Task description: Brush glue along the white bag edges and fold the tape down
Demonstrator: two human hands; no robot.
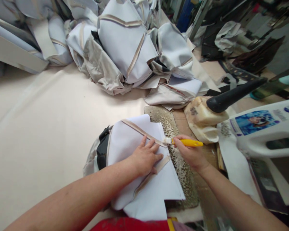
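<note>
My left hand (145, 157) lies flat with fingers spread on a white sewn piece (127, 144) that has beige tape strips and black and grey material along its left side. In my right hand (190, 155) is a brush with a yellow handle (191, 142). Its pale bristles touch the right edge of the piece, at the end of the upper tape strip. Beneath that edge lies a speckled, glue-crusted board (174, 128), partly covered by the piece.
Several similar white and grey pieces (125, 41) are heaped at the back. To the right stand a stained plastic container (199, 112) with a black spout (236, 96) and a white jug (267, 128) with a picture label. A dark flat object (267, 183) lies below the jug.
</note>
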